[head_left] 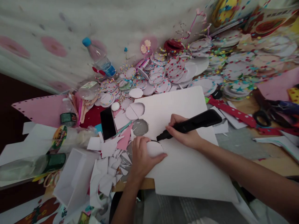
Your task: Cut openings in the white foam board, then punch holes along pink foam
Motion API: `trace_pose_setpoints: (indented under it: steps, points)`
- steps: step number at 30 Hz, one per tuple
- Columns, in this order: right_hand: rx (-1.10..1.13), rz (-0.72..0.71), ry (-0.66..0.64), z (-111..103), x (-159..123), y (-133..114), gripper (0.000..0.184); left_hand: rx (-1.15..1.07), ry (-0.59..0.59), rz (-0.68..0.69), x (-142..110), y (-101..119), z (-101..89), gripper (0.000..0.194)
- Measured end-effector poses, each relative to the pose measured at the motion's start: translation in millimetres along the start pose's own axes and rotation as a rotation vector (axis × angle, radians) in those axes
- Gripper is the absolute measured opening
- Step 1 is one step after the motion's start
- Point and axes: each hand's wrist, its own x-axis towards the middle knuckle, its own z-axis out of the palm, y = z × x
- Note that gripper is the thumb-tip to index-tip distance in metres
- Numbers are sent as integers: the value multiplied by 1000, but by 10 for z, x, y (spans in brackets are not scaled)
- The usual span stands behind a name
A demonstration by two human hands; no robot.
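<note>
My right hand (184, 132) holds a thick black marker (198, 120) like a pen, its tip low at the upper edge of a round white paper disc (154, 149). A thin dark line shows along that edge. My left hand (143, 155) holds the disc down on a large white card sheet (179, 109), with the thumb on the near side and the fingers at the far left. Rounded cut-outs (140, 127) run along the sheet's left edge. What the left fingertips cover is hidden.
Left of the sheet lie a black phone (108, 123), paper scraps (109, 168) and a white box (74, 175). Several decorated discs (175, 70) line the back, near a blue-capped bottle (99, 57). Scissors (263, 113) and a red ribbon (231, 110) lie at right.
</note>
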Motion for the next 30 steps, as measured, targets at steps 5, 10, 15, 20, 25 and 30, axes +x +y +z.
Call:
trace_pose_setpoints:
  steps: [5, 10, 15, 20, 25, 30]
  points:
    - [-25, -7, -46, -4, -5, -3, 26, 7, 4, 2, -2, 9, 0, 60]
    - [-33, -1, -169, -8, -11, -3, 25, 9, 8, 3, -6, 11, 0, 59]
    - [-5, 22, -188, -29, -12, -5, 27, 8, 7, 9, -2, 6, 3, 59]
    - [-19, -3, -208, -20, -11, -24, 27, 14, 6, 6, -1, 3, 5, 60]
    - [-33, -23, -216, -27, -9, -19, 28, 5, 1, -6, -14, -3, 7, 60]
    - [-23, 9, -216, -32, -17, -12, 28, 3, 3, 6, -15, -5, 10, 60]
